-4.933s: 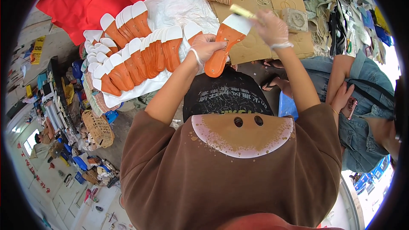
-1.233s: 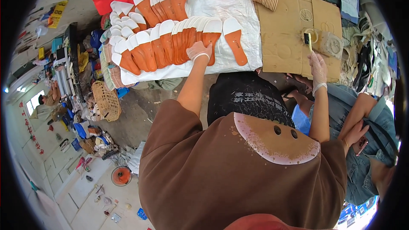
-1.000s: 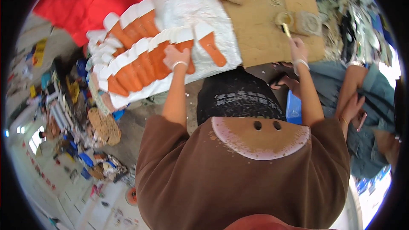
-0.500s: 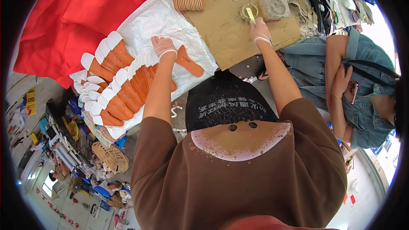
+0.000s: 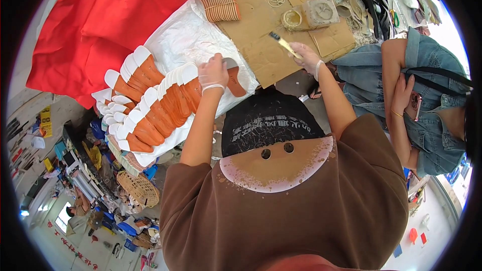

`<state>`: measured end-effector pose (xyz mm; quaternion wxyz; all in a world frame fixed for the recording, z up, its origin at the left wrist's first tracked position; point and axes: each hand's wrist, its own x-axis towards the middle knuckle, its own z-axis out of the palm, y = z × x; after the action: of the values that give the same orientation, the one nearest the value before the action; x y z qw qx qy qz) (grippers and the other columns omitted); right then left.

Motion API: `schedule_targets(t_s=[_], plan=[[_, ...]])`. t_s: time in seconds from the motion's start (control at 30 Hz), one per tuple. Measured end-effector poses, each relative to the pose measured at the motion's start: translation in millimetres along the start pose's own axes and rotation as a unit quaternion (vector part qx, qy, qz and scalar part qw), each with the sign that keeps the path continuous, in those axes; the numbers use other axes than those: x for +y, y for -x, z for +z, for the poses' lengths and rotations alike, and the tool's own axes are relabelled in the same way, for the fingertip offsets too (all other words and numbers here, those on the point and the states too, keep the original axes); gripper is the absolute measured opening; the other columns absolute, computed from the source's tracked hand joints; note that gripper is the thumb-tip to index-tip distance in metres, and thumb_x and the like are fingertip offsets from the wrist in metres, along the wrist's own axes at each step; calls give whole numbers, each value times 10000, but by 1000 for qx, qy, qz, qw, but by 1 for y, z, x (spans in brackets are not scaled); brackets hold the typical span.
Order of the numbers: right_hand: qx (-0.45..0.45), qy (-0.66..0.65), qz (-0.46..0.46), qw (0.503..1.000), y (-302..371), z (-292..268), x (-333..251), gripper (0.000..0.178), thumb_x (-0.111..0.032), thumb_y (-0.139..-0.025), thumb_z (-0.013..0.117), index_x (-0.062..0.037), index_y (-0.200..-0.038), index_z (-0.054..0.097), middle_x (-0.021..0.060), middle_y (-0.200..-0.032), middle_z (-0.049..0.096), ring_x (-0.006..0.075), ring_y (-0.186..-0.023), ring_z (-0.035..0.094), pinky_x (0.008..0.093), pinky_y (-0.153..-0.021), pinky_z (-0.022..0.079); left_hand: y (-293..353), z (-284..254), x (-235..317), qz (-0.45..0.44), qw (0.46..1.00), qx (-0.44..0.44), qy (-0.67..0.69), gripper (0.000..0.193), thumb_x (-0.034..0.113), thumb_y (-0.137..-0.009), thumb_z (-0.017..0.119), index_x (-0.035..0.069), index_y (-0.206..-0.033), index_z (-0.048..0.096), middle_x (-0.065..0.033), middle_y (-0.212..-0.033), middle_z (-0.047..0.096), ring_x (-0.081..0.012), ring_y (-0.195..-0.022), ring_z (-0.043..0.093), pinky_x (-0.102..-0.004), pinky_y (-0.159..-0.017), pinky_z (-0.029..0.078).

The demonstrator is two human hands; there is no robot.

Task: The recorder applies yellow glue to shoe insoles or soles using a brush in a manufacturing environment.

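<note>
On the white sheet (image 5: 186,32), at the right end of an overlapping row of insoles (image 5: 173,103), holding the gloved left hand (image 5: 213,73) with fingers partly bent, just beside a single insole (image 5: 237,83). Not being able to tell whether pinching, touching or only hovering over anything there. Over the cardboard (image 5: 251,35), gripping a brush (image 5: 284,44) by its pale handle in the gloved right hand (image 5: 303,55), closing the fingers round it and pointing the dark bristles away, short of the round pot (image 5: 291,19).

Judging from the thin, flat shape, probably handling the single insole as something light and bendable rather than fragile, perhaps slipping a little under thin gloves and possibly sticking if wet at the toe. Best taking hold by the long edges near the waist or heel, leaving the toe alone.

Hiding the left fingertips behind the knuckles; covering much of each insole in the row with its neighbour. Showing greyer at the single insole's toe, without revealing whether from shadow or coating. Blurring the bristles slightly.
</note>
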<state>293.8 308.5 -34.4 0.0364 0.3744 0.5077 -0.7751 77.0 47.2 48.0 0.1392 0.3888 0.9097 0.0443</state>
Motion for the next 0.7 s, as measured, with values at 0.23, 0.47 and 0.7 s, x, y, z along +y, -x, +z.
schedule_targets(t_s=[0.23,0.47,0.7], plan=[[-29,-84,-21,996,30,12,-28,311,-406,-931,613,-144,-1098,605,-27,-783,604,26,-523,385,184,-456,263,-14,-19,-11,32,959,-141,245,209,198,-854,672,58,-995,608,-158,-887,683,-285,-804,661,-360,-772,519],[-5,160,-205,966,71,72,-90,224,-304,-910,665,-84,-947,649,-15,-805,631,75,-664,537,247,-565,402,-41,-109,-11,32,856,-120,502,323,217,-909,648,-6,-1143,651,-26,-992,676,-106,-932,592,-262,-869,459],[76,413,-553,720,88,97,-141,195,-158,-792,753,-82,-937,648,57,-851,666,248,-712,632,343,-613,484,-22,-147,9,-3,784,-137,606,268,263,-906,641,36,-1045,678,-11,-913,666,-86,-856,583,-241,-807,453]])
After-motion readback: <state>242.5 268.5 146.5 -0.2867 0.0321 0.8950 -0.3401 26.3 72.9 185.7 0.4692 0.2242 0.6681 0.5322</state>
